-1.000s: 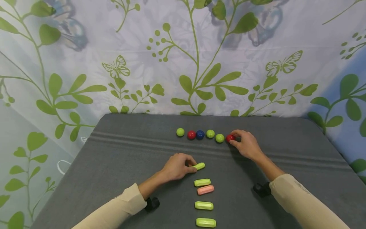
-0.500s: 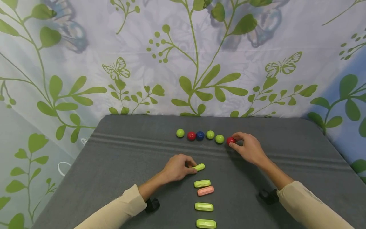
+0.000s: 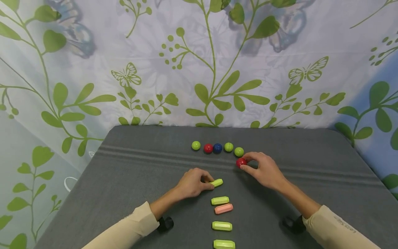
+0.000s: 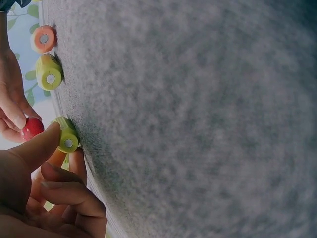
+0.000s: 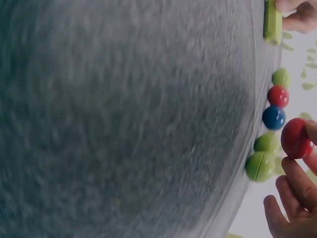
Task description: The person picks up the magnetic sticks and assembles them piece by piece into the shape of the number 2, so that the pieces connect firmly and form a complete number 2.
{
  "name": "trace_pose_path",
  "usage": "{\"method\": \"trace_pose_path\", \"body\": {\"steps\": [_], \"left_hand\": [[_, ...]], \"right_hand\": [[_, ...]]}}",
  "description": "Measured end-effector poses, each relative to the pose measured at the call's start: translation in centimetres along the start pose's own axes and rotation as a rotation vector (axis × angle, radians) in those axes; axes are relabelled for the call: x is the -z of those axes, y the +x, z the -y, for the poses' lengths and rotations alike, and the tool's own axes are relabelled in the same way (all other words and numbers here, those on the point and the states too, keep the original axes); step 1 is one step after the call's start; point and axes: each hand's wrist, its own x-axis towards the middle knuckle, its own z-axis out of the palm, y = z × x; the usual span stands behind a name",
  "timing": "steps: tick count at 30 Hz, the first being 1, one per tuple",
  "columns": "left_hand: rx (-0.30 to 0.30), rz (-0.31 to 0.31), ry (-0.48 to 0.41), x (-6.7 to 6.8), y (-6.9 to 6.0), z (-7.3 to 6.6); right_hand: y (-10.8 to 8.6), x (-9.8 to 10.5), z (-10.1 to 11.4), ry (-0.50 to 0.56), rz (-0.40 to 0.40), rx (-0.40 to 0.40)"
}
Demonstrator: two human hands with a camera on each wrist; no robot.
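Observation:
My left hand [image 3: 193, 182] pinches the left end of a tilted yellow-green stick [image 3: 218, 182] on the grey table. In the left wrist view, thumb and fingers grip that stick [image 4: 68, 136]. The right hand [image 3: 265, 170] holds a red ball [image 3: 240, 162] between thumb and fingers, just below the rightmost green ball [image 3: 239, 151]. In the right wrist view the red ball [image 5: 296, 139] sits at the fingertips of the right hand [image 5: 297, 198], which hide part of it. Below my left hand lie another yellow-green stick [image 3: 219, 200] and a pink stick [image 3: 223, 208], close together.
Along the back run a green ball [image 3: 196, 145], a red ball [image 3: 208, 148], a blue ball [image 3: 217, 148] and another green ball [image 3: 228, 147]. Two more yellow-green sticks [image 3: 222, 226] lie near the front. A leaf-patterned curtain [image 3: 161, 69] hangs behind the table [image 3: 130, 193].
The right hand has moved left and toward the front with the red ball, away from the row's right end. My left hand has stayed at its stick.

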Motion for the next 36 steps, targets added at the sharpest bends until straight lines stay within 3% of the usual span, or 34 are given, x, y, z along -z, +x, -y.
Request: {"method": "trace_pose_path", "body": {"steps": [17,36], "left_hand": [[0.001,0.013,-0.018,0.0,0.1,0.4],[0.033,0.026,-0.036,0.0,0.2,0.5]], "right_hand": [[-0.2,-1.7,0.2,-0.044,0.099,0.058],[-0.4,-1.7,0.2,-0.071,0.118,0.041]]}}
